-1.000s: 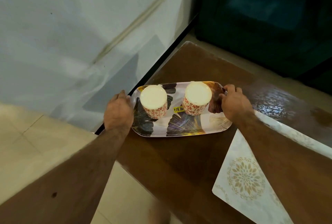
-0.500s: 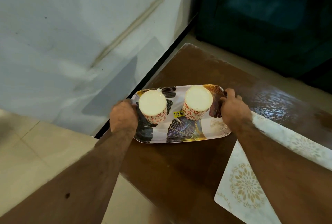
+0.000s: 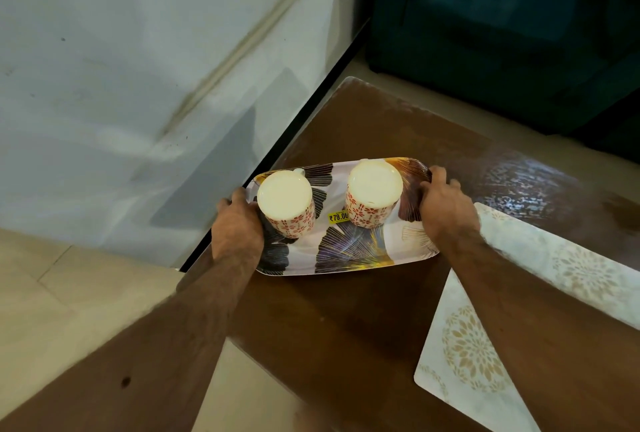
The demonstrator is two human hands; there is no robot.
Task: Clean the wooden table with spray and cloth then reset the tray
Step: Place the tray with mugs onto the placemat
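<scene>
Tray (image 3: 349, 255): glossy, oblong, leaf-patterned

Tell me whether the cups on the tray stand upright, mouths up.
No, both cups stand upside down on the tray, flat bases facing up.

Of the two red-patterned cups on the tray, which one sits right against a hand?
The left red-patterned ceramic cup: the left hand at the leaf-print tray end meets it. The right cup stands apart from the right hand.
</scene>
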